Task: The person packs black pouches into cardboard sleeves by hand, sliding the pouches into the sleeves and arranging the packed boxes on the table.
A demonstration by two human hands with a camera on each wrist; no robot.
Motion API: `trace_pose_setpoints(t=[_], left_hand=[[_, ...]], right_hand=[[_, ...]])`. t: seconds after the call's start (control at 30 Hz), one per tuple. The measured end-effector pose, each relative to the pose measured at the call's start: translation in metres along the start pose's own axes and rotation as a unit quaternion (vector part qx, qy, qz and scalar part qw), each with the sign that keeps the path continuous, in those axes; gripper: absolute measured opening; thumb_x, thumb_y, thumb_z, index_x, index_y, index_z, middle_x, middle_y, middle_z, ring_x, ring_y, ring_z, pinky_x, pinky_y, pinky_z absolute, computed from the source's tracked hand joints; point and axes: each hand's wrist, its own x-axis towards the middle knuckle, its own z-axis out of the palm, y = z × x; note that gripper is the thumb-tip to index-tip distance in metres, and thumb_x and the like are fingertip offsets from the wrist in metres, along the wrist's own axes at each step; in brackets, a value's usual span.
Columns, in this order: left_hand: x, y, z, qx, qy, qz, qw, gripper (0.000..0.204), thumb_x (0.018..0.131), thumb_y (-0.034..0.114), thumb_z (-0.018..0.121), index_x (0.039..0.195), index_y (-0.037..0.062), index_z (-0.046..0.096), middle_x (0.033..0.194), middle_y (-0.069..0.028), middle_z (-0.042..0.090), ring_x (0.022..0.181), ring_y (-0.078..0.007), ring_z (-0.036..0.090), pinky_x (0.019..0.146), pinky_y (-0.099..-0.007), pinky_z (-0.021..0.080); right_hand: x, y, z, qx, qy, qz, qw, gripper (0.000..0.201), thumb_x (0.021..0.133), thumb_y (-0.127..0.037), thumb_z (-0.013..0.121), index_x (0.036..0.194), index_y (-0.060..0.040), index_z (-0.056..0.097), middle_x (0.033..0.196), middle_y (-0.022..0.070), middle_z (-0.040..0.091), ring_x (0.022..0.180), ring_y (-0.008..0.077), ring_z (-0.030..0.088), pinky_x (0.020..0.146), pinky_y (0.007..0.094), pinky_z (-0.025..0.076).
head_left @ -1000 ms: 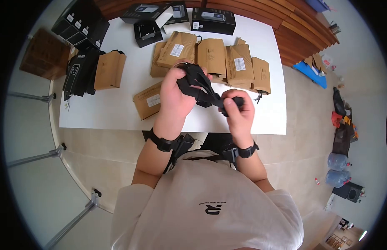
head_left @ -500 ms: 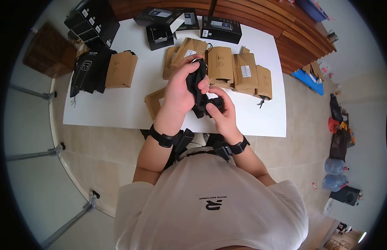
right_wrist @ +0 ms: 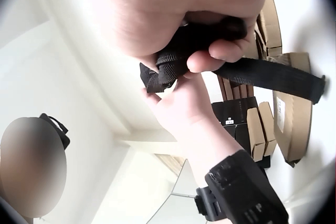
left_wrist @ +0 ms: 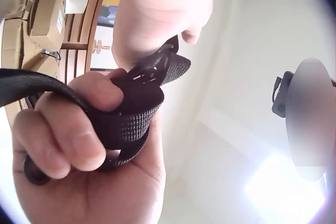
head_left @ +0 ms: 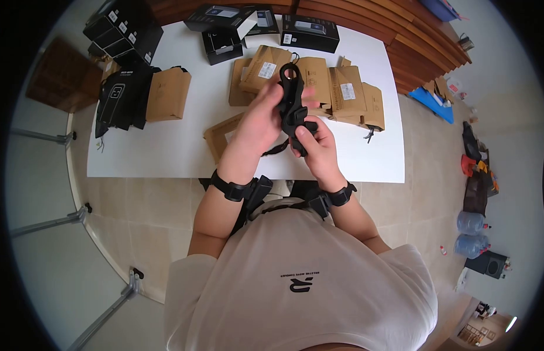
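A black webbing strap (head_left: 291,96) with a ring-shaped upper end is bunched between both hands over the white table (head_left: 184,158). My left hand (head_left: 261,120) grips it from the left; in the left wrist view, curled fingers wrap round the ribbed webbing (left_wrist: 137,124). Lower down, my right hand (head_left: 318,147) pinches the strap's near end between thumb and fingers. A loose tail (right_wrist: 268,77) hangs out past the right fingers in the right wrist view. Part of the bundle is hidden inside the palms.
Several brown cardboard boxes (head_left: 348,92) lie behind the hands, and one box (head_left: 219,133) sits beside the left forearm. Black boxes (head_left: 310,34) line the back edge. At the left stand a black box stack (head_left: 122,32), a black bag (head_left: 121,96) and a carton (head_left: 167,96).
The hands came together from a stretched strap, with the right hand moving left. The strap bundle has since turned upright, its ring end at the top, and the left fingers have spread somewhat.
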Motion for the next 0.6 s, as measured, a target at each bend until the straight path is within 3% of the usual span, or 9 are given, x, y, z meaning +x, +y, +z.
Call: trace_pose_setpoints(t=[0.07,0.13,0.23,0.37,0.47,0.53,0.6], left_hand=[[-0.005,-0.007,0.001,0.125,-0.008,-0.019,0.992,0.06,0.097,0.05,0.048,0.143,0.0121,0.039,0.14,-0.0305,0.045,0.123,-0.0428,0.053,0.101,-0.0512,0.044],[-0.007,-0.009,0.003,0.133,-0.002,-0.022,0.991,0.061,0.098,0.048,0.046,0.143,0.0076,0.039,0.139,-0.03,0.047,0.125,-0.0419,0.051,0.103,-0.0511,0.043],[-0.006,-0.01,0.009,0.012,0.06,-0.02,0.998,0.059,0.1,0.044,0.04,0.139,-0.0004,0.041,0.138,-0.0283,0.048,0.124,-0.0391,0.052,0.104,-0.0504,0.043],[-0.003,-0.018,0.008,-0.065,0.074,0.026,0.995,0.045,0.101,0.039,0.044,0.131,0.0068,0.044,0.131,-0.025,0.055,0.117,-0.0381,0.057,0.102,-0.0513,0.044],[-0.003,-0.03,0.02,-0.065,0.108,-0.009,0.992,0.051,0.101,0.044,0.042,0.134,0.0053,0.042,0.132,-0.025,0.054,0.12,-0.0364,0.055,0.102,-0.0497,0.043],[-0.007,-0.038,0.015,-0.035,0.115,-0.095,0.988,0.072,0.1,0.057,0.032,0.141,-0.0027,0.038,0.137,-0.0252,0.049,0.124,-0.0369,0.052,0.103,-0.0487,0.042],[-0.016,-0.037,0.015,0.013,0.101,-0.142,0.985,0.073,0.101,0.058,0.03,0.14,-0.0031,0.04,0.136,-0.024,0.051,0.123,-0.0354,0.053,0.104,-0.0481,0.041]], right_hand=[[0.003,-0.003,0.002,-0.061,0.03,-0.032,0.997,0.021,0.098,-0.016,0.057,0.115,-0.0029,0.055,0.081,0.0065,0.062,0.061,0.0108,0.054,0.054,0.0241,0.043],[0.004,-0.004,0.0,-0.061,0.035,-0.04,0.997,0.019,0.098,-0.013,0.057,0.113,-0.0029,0.056,0.081,0.0055,0.062,0.061,0.0106,0.054,0.054,0.0239,0.044],[0.002,-0.005,-0.004,-0.043,0.054,-0.042,0.997,0.018,0.095,-0.012,0.063,0.109,-0.0031,0.058,0.084,0.001,0.061,0.064,0.0061,0.052,0.053,0.0217,0.043],[-0.008,-0.01,-0.011,-0.056,0.076,-0.049,0.994,0.019,0.094,-0.012,0.064,0.109,-0.0031,0.058,0.084,0.0011,0.061,0.065,0.0059,0.053,0.053,0.0211,0.044],[-0.017,-0.017,-0.016,-0.046,0.098,-0.064,0.992,0.019,0.093,-0.011,0.065,0.109,-0.0027,0.058,0.085,0.0014,0.061,0.066,0.006,0.055,0.054,0.0212,0.045],[-0.021,-0.024,-0.02,-0.038,0.113,-0.079,0.99,0.02,0.093,-0.01,0.065,0.11,-0.0025,0.058,0.085,0.0016,0.062,0.067,0.0062,0.055,0.055,0.0213,0.045],[-0.025,-0.034,-0.025,-0.043,0.12,-0.081,0.989,0.02,0.092,-0.009,0.066,0.11,-0.0023,0.058,0.086,0.0019,0.062,0.068,0.0064,0.056,0.055,0.022,0.046]])
